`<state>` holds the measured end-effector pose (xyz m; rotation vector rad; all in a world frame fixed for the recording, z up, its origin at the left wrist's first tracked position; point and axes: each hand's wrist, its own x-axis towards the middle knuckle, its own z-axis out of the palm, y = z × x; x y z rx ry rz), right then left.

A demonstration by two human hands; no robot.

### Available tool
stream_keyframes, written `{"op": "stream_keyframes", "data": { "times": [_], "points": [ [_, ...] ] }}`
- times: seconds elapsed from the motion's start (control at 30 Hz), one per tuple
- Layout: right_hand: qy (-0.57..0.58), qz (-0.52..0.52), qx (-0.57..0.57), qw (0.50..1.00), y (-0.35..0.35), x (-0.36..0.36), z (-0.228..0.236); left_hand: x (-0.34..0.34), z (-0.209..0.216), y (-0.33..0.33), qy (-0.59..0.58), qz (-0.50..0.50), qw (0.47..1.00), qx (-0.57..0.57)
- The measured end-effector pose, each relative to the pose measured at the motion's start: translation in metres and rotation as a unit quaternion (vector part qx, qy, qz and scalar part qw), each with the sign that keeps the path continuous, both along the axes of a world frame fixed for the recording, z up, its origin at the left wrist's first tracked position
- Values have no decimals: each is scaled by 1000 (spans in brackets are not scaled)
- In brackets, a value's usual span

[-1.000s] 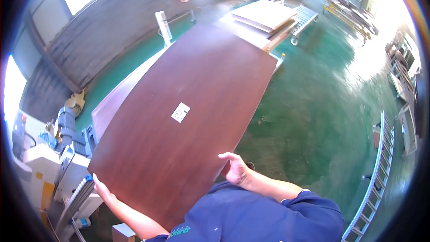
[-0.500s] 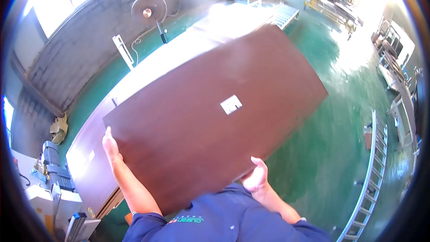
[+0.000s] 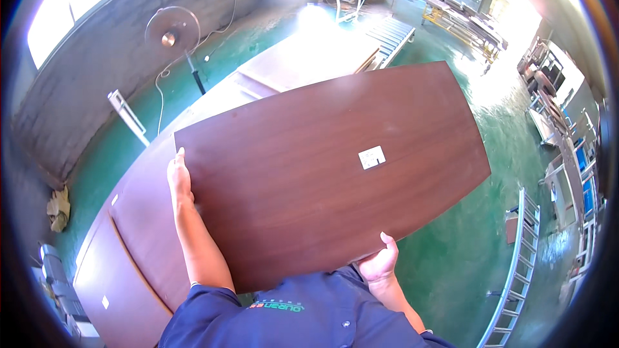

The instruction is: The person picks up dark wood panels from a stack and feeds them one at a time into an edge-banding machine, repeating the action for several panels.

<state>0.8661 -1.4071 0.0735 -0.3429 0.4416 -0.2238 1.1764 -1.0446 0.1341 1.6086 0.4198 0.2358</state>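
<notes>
The panel (image 3: pixel 316 187) is held in front of the body, its face tilted up, its right end over the green floor (image 3: pixel 445 245) and its far left side overlapping the stack (image 3: pixel 145 219) in view. Broad, thin and flat along its length, it looks stiff and should move as one piece; its size suggests a fair weight, awkward more than crushing. The smooth brown face would likely slip under a flat palm, and the corners look the easiest part to chip, so the edges are the place to take hold.

The left hand (image 3: pixel 180 177) grips the left end near its far corner, thumb up along the edge. The right hand (image 3: pixel 380 260) grips the near edge, thumb up; its fingers are largely hidden beneath. The long right end lies beyond both hands and would tend to dip.

A white label (image 3: pixel 372 158) sits right of the panel's middle. Farther out are a fan (image 3: pixel 173 33) far left, rollers (image 3: pixel 392 35) at the far end and a ladder (image 3: pixel 518 270) on the right.
</notes>
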Motion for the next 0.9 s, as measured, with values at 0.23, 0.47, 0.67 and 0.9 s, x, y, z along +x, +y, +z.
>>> {"op": "stream_keyframes", "data": {
  "times": [0.23,0.47,0.67,0.9],
  "points": [
    [-13,28,-18,999,-119,130,-23,97,-13,-99,15,64,998,6],
    [1,121,29,992,-247,250,-18,161,-38,-178,25,114,993,23],
    [51,164,57,983,-322,329,-26,196,-42,-237,52,171,984,10],
    [101,207,97,968,-371,427,-48,244,-65,-261,98,202,974,3]
  ]
}}
